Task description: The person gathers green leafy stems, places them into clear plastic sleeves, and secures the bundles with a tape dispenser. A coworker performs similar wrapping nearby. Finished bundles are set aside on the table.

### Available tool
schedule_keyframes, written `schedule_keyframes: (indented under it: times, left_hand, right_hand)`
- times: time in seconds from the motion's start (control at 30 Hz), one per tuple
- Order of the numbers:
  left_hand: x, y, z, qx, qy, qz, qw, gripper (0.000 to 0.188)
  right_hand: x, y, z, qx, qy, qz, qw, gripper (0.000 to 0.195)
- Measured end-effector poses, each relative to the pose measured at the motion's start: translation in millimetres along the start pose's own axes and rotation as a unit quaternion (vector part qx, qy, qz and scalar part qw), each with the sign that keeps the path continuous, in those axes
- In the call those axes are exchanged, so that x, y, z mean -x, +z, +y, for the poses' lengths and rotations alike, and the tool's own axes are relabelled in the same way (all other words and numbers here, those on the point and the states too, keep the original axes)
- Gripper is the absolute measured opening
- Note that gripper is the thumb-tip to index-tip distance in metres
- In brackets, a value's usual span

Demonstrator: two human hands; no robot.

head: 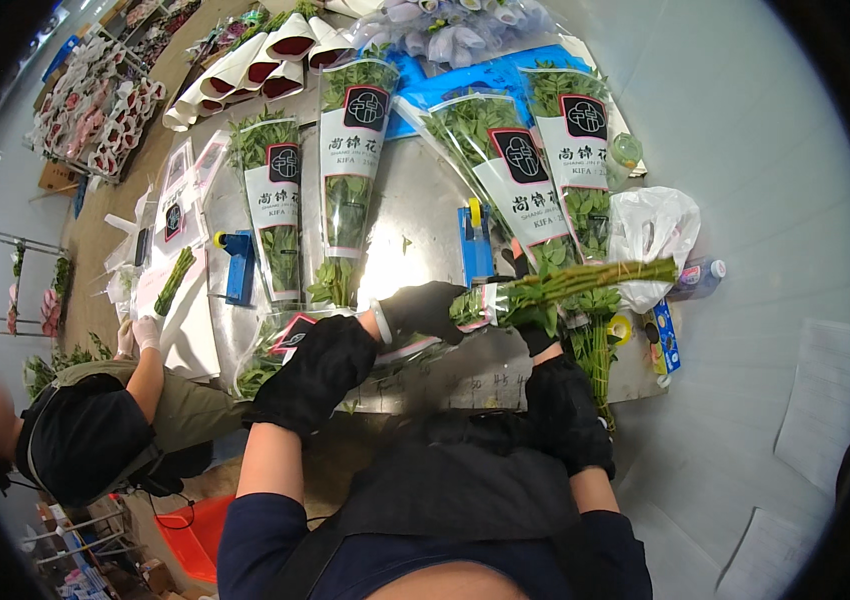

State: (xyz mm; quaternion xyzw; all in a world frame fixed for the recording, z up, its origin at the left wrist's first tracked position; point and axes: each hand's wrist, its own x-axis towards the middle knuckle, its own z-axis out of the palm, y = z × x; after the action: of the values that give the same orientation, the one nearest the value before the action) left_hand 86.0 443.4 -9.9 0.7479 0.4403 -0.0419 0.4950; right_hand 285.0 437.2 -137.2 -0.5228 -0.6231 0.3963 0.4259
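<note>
My left hand (425,309), in a black glove, is shut on a bunch of leafy green stems in a clear printed sleeve. The sleeved bunch (481,307) lies sideways above the table's near edge, its cut stem ends pointing right. My right hand (535,339), also black-gloved, passes beneath the bare stems; leaves hide most of it, and a bare fingertip shows beyond them. Whether it grips anything is not visible. Just past that fingertip stands a blue tape dispenser (476,244) with a yellow core. Another sleeved bunch (275,360) lies under my left forearm.
Several sleeved bunches, including one upright bunch (353,157), lie across the metal table (413,187). A second blue dispenser (239,266) is left. At right are a white plastic bag (654,240), a bottle (699,276) and a tape roll (620,330). A co-worker (87,435) handles stems.
</note>
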Motion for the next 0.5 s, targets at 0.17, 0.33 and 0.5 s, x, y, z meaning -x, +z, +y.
schedule_keyframes:
  times: [0.17,0.33,0.5]
  left_hand:
    - [22.0,14.7,15.8,-0.039,0.081,0.023,0.996,0.067]
    - [38.9,30.2,19.1,-0.089,0.058,0.011,0.994,0.067]
    - [28.4,40.3,6.7,-0.110,0.037,0.026,0.993,0.071]
  right_hand:
    - [-9.4,4.9,47.2,0.023,-0.200,-0.049,0.978,0.060]
    - [8.9,21.2,96.2,-0.043,-0.118,-0.129,0.984,0.032]
    - [131.1,-63.4,-34.4,0.248,-0.017,-0.201,0.948,0.040]
